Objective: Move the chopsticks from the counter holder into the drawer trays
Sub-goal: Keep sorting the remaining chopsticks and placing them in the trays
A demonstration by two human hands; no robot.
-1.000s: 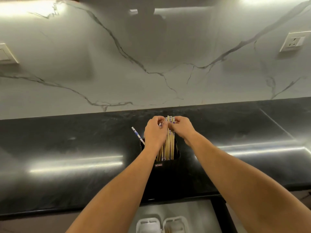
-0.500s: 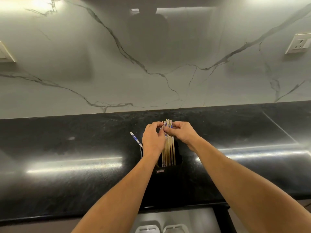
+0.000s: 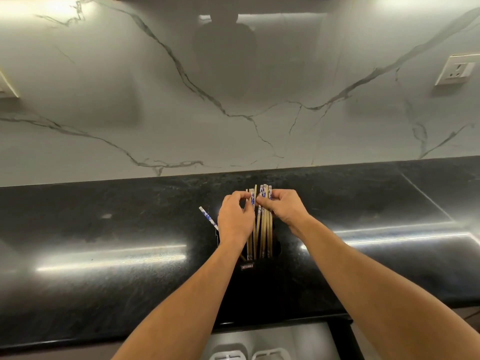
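Observation:
A black holder (image 3: 248,267) stands on the dark counter, with several wooden chopsticks (image 3: 263,235) upright in it, their tops patterned blue and white. My left hand (image 3: 233,220) pinches a few chopstick tops on the left side of the bundle. My right hand (image 3: 284,207) grips the tops of the others just to the right. One lone chopstick (image 3: 207,218) leans out to the left, untouched. Below the counter edge, an open drawer (image 3: 291,336) shows the rims of two white trays (image 3: 245,355).
The glossy black counter (image 3: 104,242) runs left and right under a white marble backsplash. A wall socket (image 3: 458,70) sits at the upper right, and another plate edge (image 3: 6,85) at the far left.
The bundle has split: my left hand now holds a few chopsticks apart from those in my right hand. The view has tilted slightly, showing less of the drawer.

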